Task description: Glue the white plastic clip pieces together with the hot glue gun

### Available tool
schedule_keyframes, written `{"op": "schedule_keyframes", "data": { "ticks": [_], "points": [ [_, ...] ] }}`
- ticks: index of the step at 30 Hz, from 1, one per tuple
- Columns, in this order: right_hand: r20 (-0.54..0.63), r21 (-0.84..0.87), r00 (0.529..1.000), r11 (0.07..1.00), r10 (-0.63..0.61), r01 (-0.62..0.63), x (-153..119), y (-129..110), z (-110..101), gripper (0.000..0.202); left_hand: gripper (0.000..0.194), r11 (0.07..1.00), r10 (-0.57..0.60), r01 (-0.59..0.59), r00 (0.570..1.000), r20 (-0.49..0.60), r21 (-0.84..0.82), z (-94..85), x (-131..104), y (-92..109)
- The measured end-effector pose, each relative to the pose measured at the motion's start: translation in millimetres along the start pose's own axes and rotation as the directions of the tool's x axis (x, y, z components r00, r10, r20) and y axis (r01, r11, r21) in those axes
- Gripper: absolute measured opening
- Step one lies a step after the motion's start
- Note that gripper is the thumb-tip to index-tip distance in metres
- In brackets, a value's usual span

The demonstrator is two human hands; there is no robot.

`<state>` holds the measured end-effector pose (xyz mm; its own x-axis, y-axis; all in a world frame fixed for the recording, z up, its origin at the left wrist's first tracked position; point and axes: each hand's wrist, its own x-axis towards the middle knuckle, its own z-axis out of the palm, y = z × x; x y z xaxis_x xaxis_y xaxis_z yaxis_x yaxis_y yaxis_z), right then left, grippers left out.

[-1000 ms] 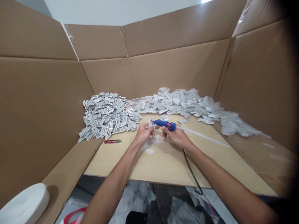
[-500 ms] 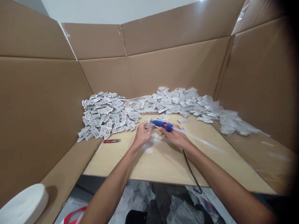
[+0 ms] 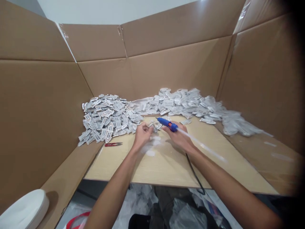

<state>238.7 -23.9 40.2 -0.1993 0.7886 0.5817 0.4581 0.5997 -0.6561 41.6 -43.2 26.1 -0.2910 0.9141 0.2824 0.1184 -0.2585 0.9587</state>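
While clamping one glue gun (image 3: pixel 167 123) in the right hand (image 3: pixel 178 136), pinches one grey piece (image 3: pixel 153 127) in the left hand (image 3: pixel 142 135) over the bench (image 3: pixel 166 168), right of one snips (image 3: pixel 113 144), before two piles (image 3: pixel 111 117).

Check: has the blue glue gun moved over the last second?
Yes. Against the pale tabletop, the blue glue gun has pivoted: its white rear stick swung toward the near edge, while its front end shifted slightly away from it.

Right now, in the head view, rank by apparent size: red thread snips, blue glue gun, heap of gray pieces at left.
1. Heap of gray pieces at left
2. Blue glue gun
3. Red thread snips
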Motion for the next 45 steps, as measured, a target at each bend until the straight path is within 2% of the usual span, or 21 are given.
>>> {"op": "schedule_keyframes", "data": {
  "ticks": [2,3,5,7,11,23,32,36,39,41,43,45],
  "points": [
    [0.084,0.11,0.981,0.977,0.176,-0.185,2,2,-2,0.056,0.033,0.999,0.031,-0.03,0.999,-0.036,0.015,-1.3,4,1],
    [0.135,0.144,0.965,0.959,0.226,-0.245,3,3,-3,0.059,0.033,1.0,0.023,-0.023,0.999,-0.041,0.007,-1.3,5,2],
    [0.229,0.183,0.941,0.938,0.251,-0.294,4,4,-3,0.063,0.032,0.998,-0.036,0.035,0.999,-0.029,-0.055,-0.5,6,3],
    [0.281,0.196,0.932,0.938,0.227,-0.288,4,5,-2,0.063,0.029,0.992,-0.065,0.065,0.998,0.003,-0.11,1.0,6,4],
    [0.315,0.195,0.93,0.946,0.191,-0.26,3,5,0,0.063,0.024,0.991,-0.033,0.032,0.999,-0.005,-0.132,2.2,6,4],
    [0.303,0.161,0.924,0.943,0.235,-0.292,3,11,5,0.057,0.02,0.994,0.021,-0.02,1.0,0.012,-0.105,1.9,5,4],
    [0.245,0.091,0.956,0.978,0.159,-0.186,1,0,3,0.044,0.019,0.996,0.074,-0.073,0.997,0.015,-0.045,1.0,6,-2],
    [0.238,0.044,0.969,0.996,0.07,-0.083,-2,-4,7,0.035,0.021,0.997,0.079,-0.079,0.996,0.032,-0.01,1.3,3,-1],
    [0.262,-0.011,0.964,0.999,-0.042,0.046,-5,-3,12,0.03,0.02,0.998,0.066,-0.066,0.997,0.05,-0.01,-0.5,3,3],
    [0.266,-0.105,0.951,0.975,-0.16,0.194,-8,0,15,0.026,0.018,0.998,0.061,-0.06,0.996,0.066,-0.02,-1.4,3,7],
    [0.251,-0.247,0.924,0.904,-0.289,0.35,-9,2,17,0.021,0.017,0.998,0.044,-0.041,0.995,0.091,-0.04,-0.5,3,8],
    [0.18,-0.37,0.903,0.824,-0.389,0.429,-9,3,17,0.02,0.015,0.999,-0.009,0.013,0.995,0.097,-0.04,2.0,0,6]
  ]
}}
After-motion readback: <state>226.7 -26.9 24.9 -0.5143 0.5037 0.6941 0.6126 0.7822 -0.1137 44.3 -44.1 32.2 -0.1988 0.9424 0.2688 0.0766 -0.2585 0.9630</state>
